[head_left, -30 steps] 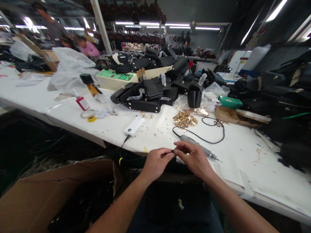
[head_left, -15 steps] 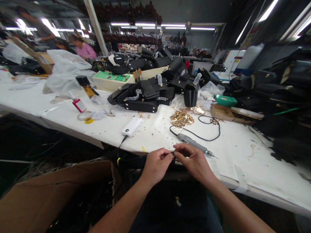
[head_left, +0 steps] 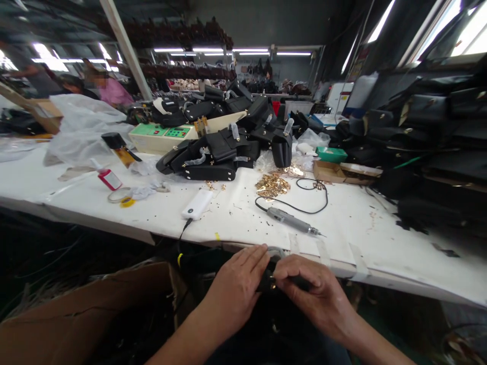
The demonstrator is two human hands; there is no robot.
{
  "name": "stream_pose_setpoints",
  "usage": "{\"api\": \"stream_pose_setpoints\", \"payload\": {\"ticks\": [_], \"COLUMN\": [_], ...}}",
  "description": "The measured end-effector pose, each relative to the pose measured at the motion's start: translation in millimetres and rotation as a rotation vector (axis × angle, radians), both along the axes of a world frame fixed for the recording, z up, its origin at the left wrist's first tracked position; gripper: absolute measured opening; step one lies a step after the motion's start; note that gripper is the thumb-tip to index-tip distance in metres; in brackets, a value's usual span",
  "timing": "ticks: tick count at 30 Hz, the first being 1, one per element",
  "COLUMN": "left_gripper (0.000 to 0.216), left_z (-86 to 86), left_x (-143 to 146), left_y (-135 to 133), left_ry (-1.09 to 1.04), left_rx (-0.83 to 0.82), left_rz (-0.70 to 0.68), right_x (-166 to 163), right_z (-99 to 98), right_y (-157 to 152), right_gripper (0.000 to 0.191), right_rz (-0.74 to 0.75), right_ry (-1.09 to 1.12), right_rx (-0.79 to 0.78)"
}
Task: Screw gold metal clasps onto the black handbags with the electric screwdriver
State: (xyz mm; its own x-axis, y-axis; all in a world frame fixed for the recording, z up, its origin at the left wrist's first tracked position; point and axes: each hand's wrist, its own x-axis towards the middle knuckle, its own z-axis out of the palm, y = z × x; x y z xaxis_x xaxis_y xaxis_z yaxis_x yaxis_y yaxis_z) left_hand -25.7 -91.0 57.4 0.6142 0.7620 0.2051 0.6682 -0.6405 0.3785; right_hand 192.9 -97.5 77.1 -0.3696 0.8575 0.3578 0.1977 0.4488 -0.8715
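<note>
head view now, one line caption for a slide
Left hand and right hand at a black item; grey power tool and gold pieces on the table beyond.

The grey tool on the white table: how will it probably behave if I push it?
The grey tool may roll a little, because its body looks rounded. It should stay stiff, as its casing looks hard. The black cable at its rear would probably bend and drag, since it lies loosely looped.
</note>
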Motion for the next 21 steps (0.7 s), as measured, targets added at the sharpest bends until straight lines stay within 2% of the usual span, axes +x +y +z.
{"api": "stream_pose_setpoints", "payload": {"ticks": [3,8,11,13,15,18,21], "left_gripper": [0.064,0.018,0.022,0.024,0.027,0.043,0.056], "left_z": [8.4,44.1,46.4,31.8,9.6,-20.7,-34.7], "left_x": [5,9,15,21,27,36,45], "left_y": [5,36,60,74,86,94,89], "left_ry": [0.022,0.165,0.262,0.278,0.292,0.314,0.296], "left_rx": [-0.167,-0.742,-0.884,-0.852,-0.804,-0.740,-0.608], "left_rz": [-0.046,-0.249,-0.331,-0.316,-0.233,-0.092,0.058], "right_x": [-1,1,2,2,3,4,6], "right_z": [9.0,41.2,41.3,22.7,-7.2,-53.6,-80.6], "right_y": [-6,-4,14,33,54,82,103], "right_gripper": [0.013,0.013,0.007,0.012,0.020,0.029,0.032], "right_rz": [0.000,0.020,-0.046,-0.105,-0.173,-0.243,-0.277], "right_ry": [0.016,-0.003,0.034,0.086,0.166,0.283,0.304], "right_rx": [-0.024,-0.154,-0.344,-0.453,-0.542,-0.643,-0.663]}}
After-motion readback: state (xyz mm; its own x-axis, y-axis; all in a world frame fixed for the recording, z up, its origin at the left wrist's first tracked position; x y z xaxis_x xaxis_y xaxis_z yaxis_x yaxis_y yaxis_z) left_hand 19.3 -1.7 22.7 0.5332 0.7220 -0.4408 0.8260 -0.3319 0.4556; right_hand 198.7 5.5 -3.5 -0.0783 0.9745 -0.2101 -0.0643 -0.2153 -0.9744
